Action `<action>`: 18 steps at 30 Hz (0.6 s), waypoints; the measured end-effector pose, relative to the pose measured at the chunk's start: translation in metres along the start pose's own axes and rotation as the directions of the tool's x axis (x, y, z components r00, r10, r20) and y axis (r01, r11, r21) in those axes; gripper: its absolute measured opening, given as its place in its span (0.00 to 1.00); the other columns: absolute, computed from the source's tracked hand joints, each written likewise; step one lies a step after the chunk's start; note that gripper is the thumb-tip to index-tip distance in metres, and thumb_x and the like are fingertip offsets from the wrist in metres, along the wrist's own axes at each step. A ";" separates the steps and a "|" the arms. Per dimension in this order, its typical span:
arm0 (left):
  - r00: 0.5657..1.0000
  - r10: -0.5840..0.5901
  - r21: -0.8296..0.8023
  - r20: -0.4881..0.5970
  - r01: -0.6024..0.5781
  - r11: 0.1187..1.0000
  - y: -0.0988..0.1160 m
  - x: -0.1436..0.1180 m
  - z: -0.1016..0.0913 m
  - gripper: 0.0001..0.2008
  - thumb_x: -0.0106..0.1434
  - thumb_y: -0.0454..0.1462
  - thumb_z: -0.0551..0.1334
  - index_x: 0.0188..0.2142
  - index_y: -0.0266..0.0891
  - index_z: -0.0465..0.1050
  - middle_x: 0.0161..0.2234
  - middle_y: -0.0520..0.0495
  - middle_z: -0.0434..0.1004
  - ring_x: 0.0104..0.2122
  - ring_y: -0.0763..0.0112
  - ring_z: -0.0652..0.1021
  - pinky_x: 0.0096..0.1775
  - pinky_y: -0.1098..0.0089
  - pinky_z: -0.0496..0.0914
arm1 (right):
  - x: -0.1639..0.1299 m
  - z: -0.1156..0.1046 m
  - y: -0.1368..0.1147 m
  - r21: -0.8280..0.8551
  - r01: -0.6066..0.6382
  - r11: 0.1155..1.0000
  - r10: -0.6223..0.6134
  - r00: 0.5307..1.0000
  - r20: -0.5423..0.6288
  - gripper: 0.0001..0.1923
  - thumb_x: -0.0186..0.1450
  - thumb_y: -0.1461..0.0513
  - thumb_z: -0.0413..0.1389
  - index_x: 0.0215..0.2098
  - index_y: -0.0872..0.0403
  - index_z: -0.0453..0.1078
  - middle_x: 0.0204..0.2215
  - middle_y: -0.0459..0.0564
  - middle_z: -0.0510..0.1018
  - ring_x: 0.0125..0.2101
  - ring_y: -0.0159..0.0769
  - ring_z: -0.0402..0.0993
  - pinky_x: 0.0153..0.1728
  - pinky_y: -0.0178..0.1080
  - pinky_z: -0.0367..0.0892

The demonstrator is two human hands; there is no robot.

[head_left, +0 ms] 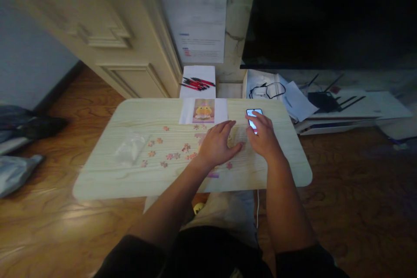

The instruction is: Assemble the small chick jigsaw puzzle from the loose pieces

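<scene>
My right hand [262, 134] rests over a smartphone [252, 117] with a lit screen, its fingers stretched across the phone's right side. The phone lies on the table. My left hand [218, 144] hovers over the middle of the table, thumb and fingers apart with nothing between them. Beneath it a partly joined jigsaw puzzle [213, 174] is mostly hidden. Loose puzzle pieces [169, 156] lie scattered to its left. Behind the hand is a sheet with a picture [204, 110] of a yellow cartoon figure.
A clear plastic bag [130, 148] lies on the left of the pale wooden table [107, 178]. Behind the table, red and black pens [198, 84] sit on a white box. At the back right are cables [269, 90], a black router [322, 102] and a large dark screen [329, 17].
</scene>
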State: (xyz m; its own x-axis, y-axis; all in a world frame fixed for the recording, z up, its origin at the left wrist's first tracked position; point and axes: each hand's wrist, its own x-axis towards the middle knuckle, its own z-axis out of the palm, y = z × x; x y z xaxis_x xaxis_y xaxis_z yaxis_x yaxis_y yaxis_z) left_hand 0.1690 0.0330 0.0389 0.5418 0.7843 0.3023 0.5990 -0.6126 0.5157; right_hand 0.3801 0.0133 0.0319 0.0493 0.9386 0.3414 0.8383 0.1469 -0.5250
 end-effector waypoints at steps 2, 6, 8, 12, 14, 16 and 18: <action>1.000 -0.007 0.009 -0.016 0.007 1.000 -0.010 -0.012 -0.012 0.35 0.64 0.49 0.66 0.67 0.40 0.62 0.64 0.37 0.71 0.63 0.51 0.73 0.64 0.50 0.68 | -0.012 0.003 -0.022 0.091 0.042 0.995 -0.044 0.999 0.021 0.23 0.70 0.63 0.50 0.62 0.49 0.72 0.65 0.54 0.71 0.66 0.47 0.64 0.68 0.55 0.60; 0.999 -0.003 0.032 -0.034 0.004 0.999 -0.036 -0.040 -0.041 0.34 0.65 0.49 0.66 0.66 0.41 0.63 0.66 0.38 0.69 0.64 0.51 0.72 0.65 0.50 0.68 | -0.033 0.011 -0.038 0.154 -0.007 0.988 0.006 1.000 0.005 0.23 0.68 0.66 0.49 0.58 0.49 0.74 0.57 0.54 0.77 0.60 0.44 0.71 0.65 0.51 0.65; 1.000 0.012 0.026 -0.018 -0.012 1.000 -0.047 -0.055 -0.052 0.32 0.66 0.48 0.65 0.66 0.42 0.64 0.65 0.39 0.71 0.64 0.53 0.72 0.65 0.51 0.68 | -0.041 0.017 -0.037 0.149 -0.059 0.987 0.059 0.998 0.006 0.21 0.68 0.66 0.50 0.55 0.50 0.76 0.52 0.54 0.80 0.55 0.45 0.75 0.60 0.50 0.69; 1.000 -0.006 0.025 -0.016 0.006 1.000 -0.064 -0.081 -0.064 0.31 0.66 0.48 0.65 0.65 0.43 0.65 0.65 0.40 0.71 0.64 0.52 0.72 0.65 0.50 0.68 | -0.046 0.035 -0.036 0.043 -0.166 0.985 0.164 0.985 0.047 0.14 0.67 0.64 0.53 0.47 0.52 0.79 0.45 0.56 0.81 0.45 0.45 0.78 0.51 0.47 0.74; 1.000 -0.027 0.019 -0.015 0.027 0.999 -0.068 -0.092 -0.066 0.31 0.65 0.47 0.65 0.65 0.44 0.66 0.65 0.40 0.71 0.63 0.52 0.73 0.65 0.48 0.69 | -0.042 0.047 -0.037 -0.030 -0.204 0.979 0.205 0.978 0.045 0.11 0.67 0.61 0.56 0.45 0.52 0.79 0.43 0.56 0.80 0.43 0.45 0.77 0.50 0.48 0.74; 0.999 -0.044 0.007 -0.019 0.044 0.999 -0.071 -0.103 -0.069 0.30 0.65 0.47 0.65 0.65 0.45 0.66 0.64 0.41 0.72 0.63 0.52 0.73 0.64 0.48 0.69 | -0.035 0.058 -0.037 -0.086 -0.228 0.970 0.231 0.973 0.028 0.10 0.67 0.59 0.58 0.43 0.52 0.79 0.41 0.56 0.80 0.43 0.46 0.76 0.50 0.48 0.73; 0.998 -0.061 -0.004 -0.034 0.061 0.998 -0.073 -0.112 -0.073 0.29 0.66 0.46 0.65 0.65 0.45 0.67 0.64 0.41 0.72 0.63 0.52 0.74 0.64 0.48 0.70 | -0.028 0.067 -0.037 -0.115 -0.238 0.964 0.241 0.970 0.018 0.08 0.66 0.58 0.59 0.40 0.52 0.78 0.40 0.55 0.79 0.44 0.46 0.76 0.50 0.49 0.72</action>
State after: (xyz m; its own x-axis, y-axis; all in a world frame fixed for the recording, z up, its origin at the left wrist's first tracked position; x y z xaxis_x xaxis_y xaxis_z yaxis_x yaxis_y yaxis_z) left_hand 0.0217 -0.0029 0.0260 0.4833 0.8233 0.2975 0.6285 -0.5629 0.5368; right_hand 0.3116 0.0028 -0.0101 0.2404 0.9519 0.1902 0.8592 -0.1174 -0.4980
